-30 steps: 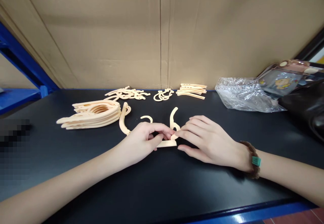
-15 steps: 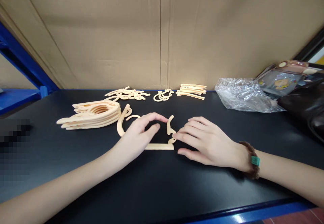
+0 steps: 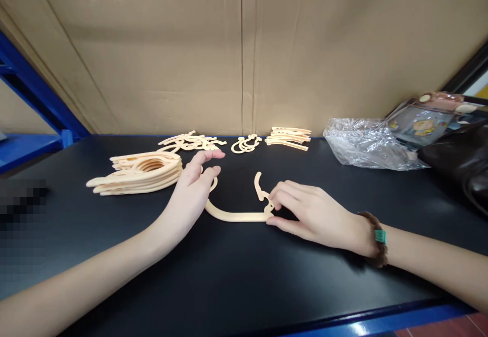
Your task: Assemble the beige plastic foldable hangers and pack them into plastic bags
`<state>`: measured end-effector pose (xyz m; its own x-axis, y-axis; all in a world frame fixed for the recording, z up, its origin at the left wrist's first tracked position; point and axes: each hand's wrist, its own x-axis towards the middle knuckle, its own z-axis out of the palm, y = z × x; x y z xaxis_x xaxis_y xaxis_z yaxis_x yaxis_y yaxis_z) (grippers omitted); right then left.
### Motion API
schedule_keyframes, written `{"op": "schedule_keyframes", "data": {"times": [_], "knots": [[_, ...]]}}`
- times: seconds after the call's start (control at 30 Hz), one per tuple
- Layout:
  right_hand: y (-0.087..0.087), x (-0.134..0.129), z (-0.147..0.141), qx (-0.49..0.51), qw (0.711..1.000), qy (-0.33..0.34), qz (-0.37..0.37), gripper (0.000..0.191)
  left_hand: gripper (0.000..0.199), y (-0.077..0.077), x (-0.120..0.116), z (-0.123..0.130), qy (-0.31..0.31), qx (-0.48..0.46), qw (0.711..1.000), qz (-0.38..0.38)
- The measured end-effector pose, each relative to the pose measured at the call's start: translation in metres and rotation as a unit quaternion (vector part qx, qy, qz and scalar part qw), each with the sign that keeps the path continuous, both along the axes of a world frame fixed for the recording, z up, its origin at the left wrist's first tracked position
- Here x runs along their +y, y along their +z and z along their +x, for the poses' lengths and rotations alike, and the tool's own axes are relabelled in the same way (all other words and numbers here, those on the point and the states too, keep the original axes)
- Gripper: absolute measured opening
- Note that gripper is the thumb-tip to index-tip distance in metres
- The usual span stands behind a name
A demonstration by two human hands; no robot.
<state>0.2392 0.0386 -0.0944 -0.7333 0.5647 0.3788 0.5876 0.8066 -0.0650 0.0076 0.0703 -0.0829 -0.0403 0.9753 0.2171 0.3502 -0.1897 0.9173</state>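
A cream plastic folding hanger [image 3: 238, 217] lies in a curve on the black tabletop, with a small angled joint piece [image 3: 258, 186] at its right end. The fingers and thumb of my right hand [image 3: 305, 212] close on that end, and the fingertips partly hide the joint. My left hand [image 3: 194, 184] is over the hanger's left side, fingers stretched out and thumb apart. It covers part of the hanger there; whether it touches the hanger, I cannot tell. A stack of finished-looking cream hangers [image 3: 139, 174] lies just left of my left hand.
Along the back of the table [image 3: 229, 276] lie a loose heap of cream pieces [image 3: 190, 140], several small hooks [image 3: 246, 144] and a pile of straight arms [image 3: 288, 138]. Clear plastic wrap [image 3: 369, 144] and a dark bag [image 3: 461, 154] are at right. Cardboard [image 3: 171, 47] stands behind.
My left hand has moved left and up, uncovering more of the hanger. The hanger's right end has shifted slightly right, and my right thumb and fingers have closed on it.
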Motion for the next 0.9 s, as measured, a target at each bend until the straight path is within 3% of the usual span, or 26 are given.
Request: {"op": "schedule_keyframes", "data": {"times": [0.1, 0.27, 0.6, 0.73, 0.9], "knots": [[-0.0026, 0.0023, -0.0001, 0.024, 0.999, -0.027, -0.004, 0.006, 0.025, -0.0014, 0.0018, -0.0007, 0.023, -0.06, 0.997, 0.031], [-0.0066, 0.007, 0.0024, 0.027, 1.0, -0.012, -0.001, 0.024, 0.025, -0.0041, 0.0055, -0.0018, 0.051, -0.092, 0.994, 0.013], [-0.0002, 0.0032, 0.0027, 0.022, 0.998, 0.026, -0.058, 0.025, 0.021, -0.0081, 0.0089, -0.0021, 0.026, -0.121, 0.992, -0.005], [-0.001, 0.0034, 0.0028, 0.029, 0.997, 0.006, -0.074, 0.013, 0.022, -0.0094, 0.008, -0.0027, 0.012, -0.143, 0.989, -0.025], [-0.006, 0.0077, 0.0023, 0.045, 0.998, 0.012, -0.041, 0.018, 0.024, -0.0093, 0.0056, -0.0014, 0.002, -0.138, 0.989, -0.051]]}}
